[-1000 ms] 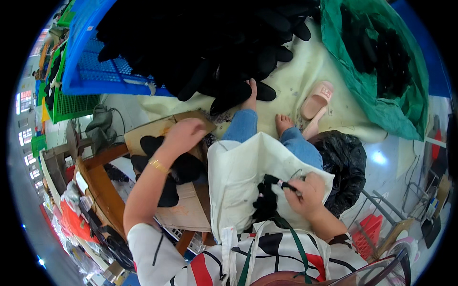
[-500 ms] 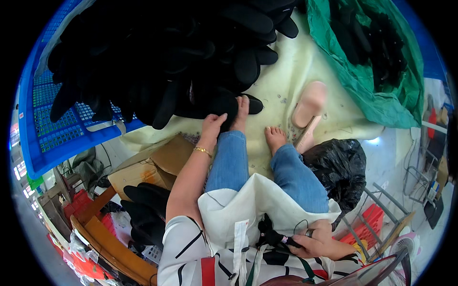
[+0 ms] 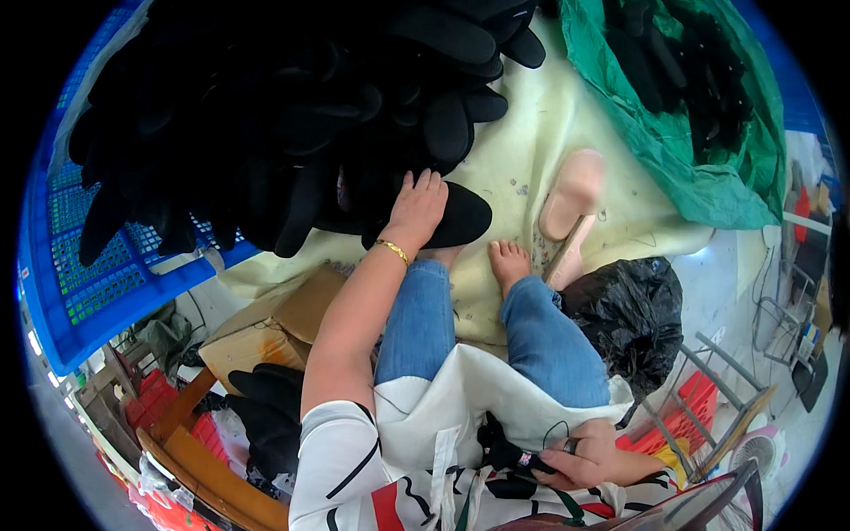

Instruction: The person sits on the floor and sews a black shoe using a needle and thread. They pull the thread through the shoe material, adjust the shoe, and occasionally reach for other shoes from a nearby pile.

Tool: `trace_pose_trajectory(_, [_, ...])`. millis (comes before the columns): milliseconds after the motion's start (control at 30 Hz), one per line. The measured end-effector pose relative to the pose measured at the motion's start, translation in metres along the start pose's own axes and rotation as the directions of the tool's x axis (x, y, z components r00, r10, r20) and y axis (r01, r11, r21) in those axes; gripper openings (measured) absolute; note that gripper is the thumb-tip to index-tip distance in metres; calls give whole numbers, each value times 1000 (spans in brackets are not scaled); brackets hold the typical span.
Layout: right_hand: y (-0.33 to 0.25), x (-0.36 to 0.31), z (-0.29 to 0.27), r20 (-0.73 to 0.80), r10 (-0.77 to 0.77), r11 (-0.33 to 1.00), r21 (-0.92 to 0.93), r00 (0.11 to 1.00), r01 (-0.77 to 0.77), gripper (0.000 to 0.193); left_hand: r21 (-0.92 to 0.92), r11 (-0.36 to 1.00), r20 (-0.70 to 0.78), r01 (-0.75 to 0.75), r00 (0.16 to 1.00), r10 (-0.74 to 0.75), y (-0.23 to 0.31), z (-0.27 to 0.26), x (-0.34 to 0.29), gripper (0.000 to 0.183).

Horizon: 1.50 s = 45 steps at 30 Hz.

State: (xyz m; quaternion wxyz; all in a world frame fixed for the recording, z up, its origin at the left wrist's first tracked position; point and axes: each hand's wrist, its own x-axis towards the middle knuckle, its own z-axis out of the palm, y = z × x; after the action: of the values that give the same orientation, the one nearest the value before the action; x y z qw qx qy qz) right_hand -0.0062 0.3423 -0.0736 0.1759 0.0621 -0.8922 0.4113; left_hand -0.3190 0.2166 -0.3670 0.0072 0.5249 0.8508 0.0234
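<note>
A large heap of soft black cloth shoes fills the upper left. At its lower edge lies a black shoe, its broad rounded end covering most of my left foot. My left hand rests on this shoe, fingers stretched out over it and the thumb hidden. In my lap, on the white apron, my right hand is closed round a black cloth piece with a small pink patterned patch. A thin dark loop of thread stands up beside the fingers.
Under the heap is a blue plastic crate. A green sack of black pieces stands at upper right. Pink slippers lie on a cream sheet. A black plastic bag, a cardboard box and a wooden chair flank my legs.
My left hand has moved up and right onto the black shoe, its fingers now stretched out. The shoe's rounded end now covers my left foot's toes. My right hand has hardly moved.
</note>
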Motion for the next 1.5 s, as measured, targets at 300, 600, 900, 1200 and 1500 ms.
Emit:
trace_pose_trajectory(300, [1,3,-3,44,11,999,-31,999,-10,38,-88,970,685,225,721,-105,5,-1,28,56])
trace_pose_trajectory(600, [-4,3,-5,31,54,998,-16,998,-54,37,-149,940,600,307,784,-161,7,-13,0,40])
trace_pose_trajectory(900, [-4,5,-7,105,60,998,-41,993,-56,35,-383,633,202,673,730,-654,-25,-85,-26,50])
trace_pose_trajectory(1200, [-8,2,-2,12,83,997,-1,997,-83,29,-471,379,380,797,571,-728,-81,5,-68,69])
trace_pose_trajectory(1500, [-8,-14,-7,104,115,993,-24,988,-113,25,-925,-68,326,374,686,-651,-55,-139,-102,37])
